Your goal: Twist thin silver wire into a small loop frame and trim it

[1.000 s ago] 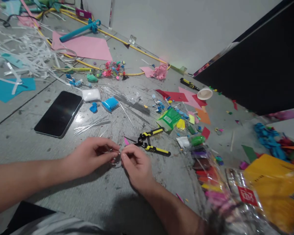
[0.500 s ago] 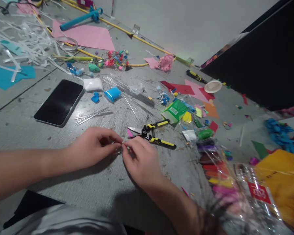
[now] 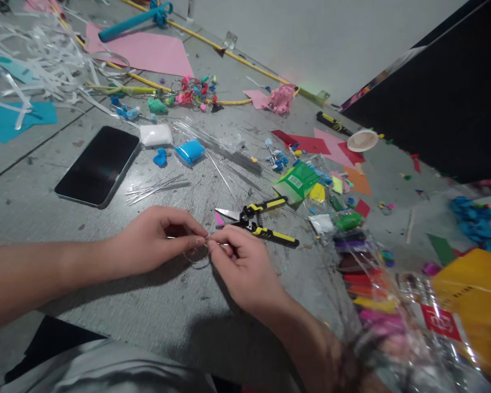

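Between my hands is a thin wire [image 3: 197, 266] bent into a round loop, low over the grey surface. My left hand [image 3: 157, 240] pinches it with thumb and forefinger. At the same spot my right hand [image 3: 241, 262] grips it, fingertips almost touching those of the left. Just beyond the right hand lie pliers-like snips [image 3: 251, 218] with black and yellow handles, blades apart, a pink scrap beside the blades. Several straight pieces of wire [image 3: 157, 190] rest in a loose bunch past my left hand. The wire's ends are hidden by my fingers.
A black phone [image 3: 98, 166] lies at left, near white [image 3: 156, 135] and blue [image 3: 189, 152] clay packets. Farther back are a pink sheet [image 3: 147, 52] and shredded white paper strips [image 3: 53, 60]. A green packet [image 3: 295, 183] and colourful clay bags [image 3: 370, 289] lie at right.
The wire loop shows more plainly below my fingertips, and my right hand has shifted slightly right. The view has moved a little. Both hands keep their pinch.
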A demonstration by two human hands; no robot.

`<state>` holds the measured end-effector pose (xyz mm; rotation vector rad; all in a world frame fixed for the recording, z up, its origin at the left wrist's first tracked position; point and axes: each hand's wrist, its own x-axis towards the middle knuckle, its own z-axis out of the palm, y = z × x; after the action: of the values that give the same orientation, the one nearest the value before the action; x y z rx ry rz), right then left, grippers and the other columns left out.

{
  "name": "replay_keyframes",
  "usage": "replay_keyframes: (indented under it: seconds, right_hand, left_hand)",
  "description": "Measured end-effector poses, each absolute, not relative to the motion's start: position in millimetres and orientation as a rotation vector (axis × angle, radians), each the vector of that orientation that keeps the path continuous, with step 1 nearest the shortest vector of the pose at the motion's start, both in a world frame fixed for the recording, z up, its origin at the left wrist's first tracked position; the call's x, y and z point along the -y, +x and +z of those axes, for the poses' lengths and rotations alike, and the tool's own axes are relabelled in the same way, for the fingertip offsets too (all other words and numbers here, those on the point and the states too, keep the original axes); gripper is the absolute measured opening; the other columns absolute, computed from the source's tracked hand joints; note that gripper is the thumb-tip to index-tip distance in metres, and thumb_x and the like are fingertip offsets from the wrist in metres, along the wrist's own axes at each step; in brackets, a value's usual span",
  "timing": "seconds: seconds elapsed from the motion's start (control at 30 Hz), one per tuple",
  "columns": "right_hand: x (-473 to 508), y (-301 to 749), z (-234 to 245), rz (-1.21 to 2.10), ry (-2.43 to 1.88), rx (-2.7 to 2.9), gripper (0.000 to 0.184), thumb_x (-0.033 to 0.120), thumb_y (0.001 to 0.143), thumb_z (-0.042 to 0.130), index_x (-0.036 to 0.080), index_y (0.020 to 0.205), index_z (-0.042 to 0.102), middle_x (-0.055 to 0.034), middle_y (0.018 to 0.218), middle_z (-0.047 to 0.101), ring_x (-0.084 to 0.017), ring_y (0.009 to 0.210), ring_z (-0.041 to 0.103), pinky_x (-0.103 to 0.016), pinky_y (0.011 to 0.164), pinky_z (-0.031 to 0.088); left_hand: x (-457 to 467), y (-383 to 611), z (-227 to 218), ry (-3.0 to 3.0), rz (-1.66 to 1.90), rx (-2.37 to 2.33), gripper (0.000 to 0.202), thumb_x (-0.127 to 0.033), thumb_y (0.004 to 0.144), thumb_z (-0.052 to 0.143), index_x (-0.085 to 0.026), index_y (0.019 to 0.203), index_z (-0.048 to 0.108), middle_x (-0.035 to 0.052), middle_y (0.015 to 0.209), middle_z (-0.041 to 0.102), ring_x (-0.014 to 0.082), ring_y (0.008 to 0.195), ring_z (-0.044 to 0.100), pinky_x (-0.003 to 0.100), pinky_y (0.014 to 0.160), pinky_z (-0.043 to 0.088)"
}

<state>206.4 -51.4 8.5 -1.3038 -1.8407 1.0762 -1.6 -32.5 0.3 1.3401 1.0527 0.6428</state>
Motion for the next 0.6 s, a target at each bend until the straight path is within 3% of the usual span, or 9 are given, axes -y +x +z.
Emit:
replay_keyframes:
  seconds: [0.17,0.3,0.47,0.6]
  right_hand:
    - [50,212,8,1.824,-1.248,1.344,0.024,0.04,0.091,0.072,0.019,0.081,0.065,0.0088,0.054,0.043,-0.008,0.047,0.033,-0.024,0.046,0.023]
    - [49,217,-3,2.092,-1.08,1.077,0.026,0.042,0.087,0.079,0.019,0.083,0.067,0.0089,0.051,0.046,-0.006,0.042,0.029,-0.023,0.043,0.019]
    - [45,216,0,1.926,-1.204,1.243,0.026,0.041,0.084,0.079,0.019,0.079,0.067,0.0086,0.052,0.044,-0.008,0.045,0.031,-0.024,0.045,0.021]
    - [48,210,7,1.339,-1.321,1.715,0.019,0.03,0.09,0.068,0.019,0.074,0.068,0.0066,0.059,0.041,-0.01,0.053,0.037,-0.026,0.051,0.029]
  left_hand:
    - [28,-3,1,1.237,0.63,-0.964,0.016,-0.029,0.081,0.083,-0.016,0.089,0.082,0.0052,0.084,0.08,0.0145,0.074,0.071,0.023,0.068,0.055]
    - [25,-3,0,1.109,0.608,-0.865,0.017,-0.025,0.077,0.087,-0.016,0.091,0.081,0.0036,0.08,0.079,0.0131,0.072,0.07,0.022,0.068,0.056]
    - [25,-4,1,1.148,0.524,-0.905,0.017,-0.031,0.082,0.085,-0.015,0.086,0.08,0.0038,0.073,0.077,0.0121,0.068,0.069,0.02,0.063,0.053]
    - [30,-1,5,1.18,0.537,-1.016,0.014,-0.028,0.083,0.081,-0.015,0.085,0.08,0.0034,0.072,0.077,0.0122,0.065,0.068,0.021,0.062,0.053]
